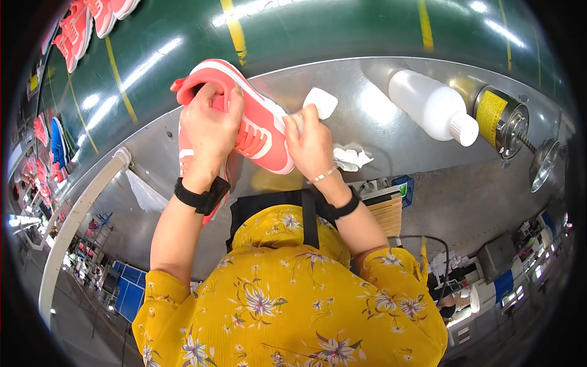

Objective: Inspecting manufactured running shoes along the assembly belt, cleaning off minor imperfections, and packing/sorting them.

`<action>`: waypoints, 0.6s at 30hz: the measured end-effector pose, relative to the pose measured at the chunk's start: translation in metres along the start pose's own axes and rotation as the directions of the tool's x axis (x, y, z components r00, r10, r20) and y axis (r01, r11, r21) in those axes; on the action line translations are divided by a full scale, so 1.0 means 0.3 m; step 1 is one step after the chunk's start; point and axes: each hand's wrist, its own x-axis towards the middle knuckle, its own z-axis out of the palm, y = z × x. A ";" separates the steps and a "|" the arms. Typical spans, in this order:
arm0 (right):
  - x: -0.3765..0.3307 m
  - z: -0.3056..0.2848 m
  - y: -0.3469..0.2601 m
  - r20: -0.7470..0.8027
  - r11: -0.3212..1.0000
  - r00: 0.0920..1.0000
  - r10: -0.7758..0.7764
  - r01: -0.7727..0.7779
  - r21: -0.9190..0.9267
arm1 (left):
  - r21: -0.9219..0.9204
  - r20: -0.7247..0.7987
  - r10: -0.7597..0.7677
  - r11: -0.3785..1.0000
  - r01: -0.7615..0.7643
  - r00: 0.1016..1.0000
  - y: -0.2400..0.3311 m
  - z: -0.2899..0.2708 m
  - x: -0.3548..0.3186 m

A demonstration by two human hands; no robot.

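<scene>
My left hand (211,125) grips a coral-pink sneaker (263,131) at its collar, the fingers reaching into the opening. The shoe lies tilted over the metal ledge, its white sole edge facing away from me and its toe toward my right hand. My right hand (310,144) is closed on a small white pad (321,102), held beside the toe; whether it is cloth or foam I cannot tell. Beneath my left hand and wrist a second coral sneaker (185,153) shows in part. A crumpled white tissue (351,159) lies just right of my right hand.
On the metal ledge (382,144) at right stand or lie a white plastic bottle (425,101) and a metal can (502,119) with a yellow label. Beyond runs a green conveyor belt (293,37) with yellow stripes, carrying coral sneakers (76,30) and a blue shoe (58,144) at left.
</scene>
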 end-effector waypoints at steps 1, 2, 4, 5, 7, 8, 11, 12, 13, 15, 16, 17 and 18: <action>0.029 0.007 -0.011 -0.003 1.000 1.000 0.001 -0.001 -0.001 | 0.015 0.014 -0.017 1.000 0.017 1.000 0.002 0.001 0.002; 0.057 0.012 -0.021 0.013 0.999 1.000 -0.001 0.002 -0.050 | 0.030 0.028 -0.033 0.999 0.032 0.999 0.004 0.001 0.003; 0.065 0.005 -0.025 0.023 0.995 1.000 -0.011 0.013 -0.097 | 0.024 0.033 -0.030 0.999 0.029 0.999 -0.006 -0.001 0.004; 0.045 -0.005 -0.010 -0.021 0.998 1.000 -0.006 0.004 -0.062 | 0.020 0.043 -0.032 0.999 0.031 0.999 -0.008 0.002 0.003; 0.006 -0.034 0.025 -0.063 1.000 0.998 -0.005 0.004 -0.022 | 0.024 0.034 -0.019 1.000 0.018 0.999 -0.013 -0.002 0.001; -0.014 -0.071 0.054 -0.132 1.000 0.991 0.011 -0.007 0.029 | 0.029 0.032 -0.013 1.000 0.012 0.999 -0.016 -0.006 -0.001; -0.071 -0.231 0.109 -0.216 0.999 0.976 0.037 -0.032 0.025 | 0.024 0.029 -0.010 1.000 0.009 1.000 -0.017 -0.008 -0.002; -0.088 -0.271 0.118 -0.217 0.999 0.975 0.037 -0.032 0.025 | 0.023 0.029 -0.008 1.000 0.008 1.000 -0.016 -0.006 -0.004; -0.097 -0.309 0.118 -0.246 0.996 0.966 0.083 -0.088 -0.010 | 0.021 0.010 0.004 1.000 -0.004 1.000 -0.015 -0.003 -0.002; -0.115 -0.362 0.134 -0.277 0.988 0.952 0.128 -0.145 -0.043 | 0.020 -0.008 0.017 1.000 -0.017 1.000 -0.011 -0.002 -0.002; -0.124 -0.381 0.146 -0.343 0.981 0.930 0.132 -0.172 -0.089 | 0.024 0.001 0.006 1.000 -0.006 1.000 -0.007 -0.004 -0.001; -0.133 -0.395 0.156 -0.407 0.970 0.904 0.132 -0.201 -0.133 | 0.028 0.009 -0.006 1.000 0.006 1.000 -0.005 -0.005 -0.002; -0.145 -0.401 0.170 -0.408 0.970 0.903 0.132 -0.202 -0.133 | 0.028 0.010 -0.005 1.000 0.005 1.000 -0.005 -0.004 -0.002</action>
